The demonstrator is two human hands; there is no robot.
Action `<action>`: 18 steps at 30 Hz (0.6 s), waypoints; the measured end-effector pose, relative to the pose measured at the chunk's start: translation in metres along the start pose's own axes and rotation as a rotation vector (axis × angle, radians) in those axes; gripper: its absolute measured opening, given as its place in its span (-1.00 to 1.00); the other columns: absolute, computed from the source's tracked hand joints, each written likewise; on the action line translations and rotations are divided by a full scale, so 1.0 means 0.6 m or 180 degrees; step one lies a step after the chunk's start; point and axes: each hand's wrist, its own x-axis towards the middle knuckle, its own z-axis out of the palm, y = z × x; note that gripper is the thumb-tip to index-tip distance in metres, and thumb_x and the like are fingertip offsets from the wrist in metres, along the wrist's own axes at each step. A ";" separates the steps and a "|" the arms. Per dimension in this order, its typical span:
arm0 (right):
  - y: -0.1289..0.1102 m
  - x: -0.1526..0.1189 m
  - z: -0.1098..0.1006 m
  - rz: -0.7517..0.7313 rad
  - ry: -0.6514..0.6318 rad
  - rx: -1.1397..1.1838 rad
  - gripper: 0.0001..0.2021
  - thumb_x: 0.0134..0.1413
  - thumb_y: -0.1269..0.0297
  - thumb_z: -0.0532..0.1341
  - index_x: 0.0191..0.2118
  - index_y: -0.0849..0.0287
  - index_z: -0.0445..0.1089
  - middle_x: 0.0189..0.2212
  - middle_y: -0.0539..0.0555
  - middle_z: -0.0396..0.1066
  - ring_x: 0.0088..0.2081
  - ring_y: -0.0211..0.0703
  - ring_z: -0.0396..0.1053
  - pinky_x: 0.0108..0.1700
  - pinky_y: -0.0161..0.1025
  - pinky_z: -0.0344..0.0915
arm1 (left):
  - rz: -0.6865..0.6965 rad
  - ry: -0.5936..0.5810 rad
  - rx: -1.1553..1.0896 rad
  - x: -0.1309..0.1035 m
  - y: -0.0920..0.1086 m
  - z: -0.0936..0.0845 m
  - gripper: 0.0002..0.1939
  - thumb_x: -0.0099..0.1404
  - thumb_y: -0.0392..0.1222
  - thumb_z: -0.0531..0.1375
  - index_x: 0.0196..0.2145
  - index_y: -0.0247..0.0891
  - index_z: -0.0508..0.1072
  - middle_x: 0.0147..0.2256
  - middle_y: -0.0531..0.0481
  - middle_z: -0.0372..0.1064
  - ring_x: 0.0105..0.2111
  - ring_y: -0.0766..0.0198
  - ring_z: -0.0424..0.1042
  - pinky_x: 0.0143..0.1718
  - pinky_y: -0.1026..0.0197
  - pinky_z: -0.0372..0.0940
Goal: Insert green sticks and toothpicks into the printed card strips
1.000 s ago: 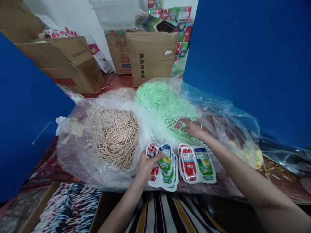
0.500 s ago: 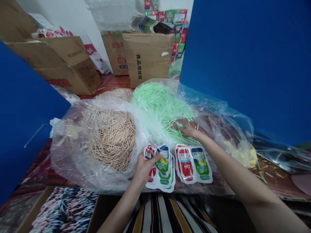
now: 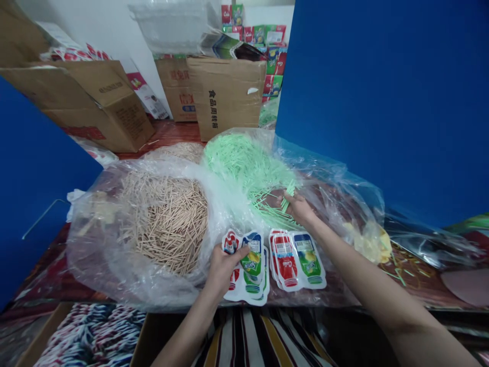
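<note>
My left hand (image 3: pixel 221 270) grips a small stack of bottle-shaped Cola and Sprite packets (image 3: pixel 253 275), thumb across the top and fingers out of sight. To its right a second stack of these packets (image 3: pixel 286 260) lies on the table's near side. My right hand (image 3: pixel 299 206) is closed round a bunch of thin green sticks (image 3: pixel 289 196), held slantwise at the mouth of a clear plastic bag. Behind and left of that hand spreads the heap of green sticks (image 3: pixel 240 158). A heap of tan sticks (image 3: pixel 178 221) lies in another clear bag, left of my left hand.
Cardboard boxes (image 3: pixel 231 102) stand at the back, with Cola and Sprite boxes (image 3: pixel 273 61) stacked behind. Blue panels (image 3: pixel 382 92) border both sides. Below the table's front edge, a carton holds many packets (image 3: pixel 95 334). Rubber bands (image 3: pixel 407 267) lie at right.
My right hand has come up from the green sticks with a bunch in its fingers. My left hand keeps hold of the packets. The whole view has shifted slightly.
</note>
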 end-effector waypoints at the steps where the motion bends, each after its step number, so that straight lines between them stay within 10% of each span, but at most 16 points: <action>1: 0.003 0.000 -0.001 -0.0122 0.0028 -0.0053 -0.79 0.03 0.11 0.21 -0.34 0.12 0.24 -0.51 0.01 0.44 -0.38 -0.13 0.44 -0.31 -0.18 0.38 | -0.0006 -0.0002 0.0004 -0.001 0.000 0.000 -0.66 -0.18 -0.18 0.45 -0.42 -0.38 0.53 -0.48 -0.07 0.54 -0.48 0.15 0.51 -0.35 0.14 0.41; 18: 0.008 -0.025 -0.002 -0.0255 -0.0297 -0.0543 -0.61 -0.30 0.09 0.40 -0.36 0.18 0.32 -0.46 0.03 0.51 -0.39 -0.17 0.42 -0.27 -0.25 0.32 | 0.0036 -0.0001 -0.0009 -0.004 0.005 0.005 -0.64 -0.21 -0.17 0.46 -0.43 -0.37 0.53 -0.49 -0.06 0.53 -0.48 0.15 0.51 -0.36 0.16 0.41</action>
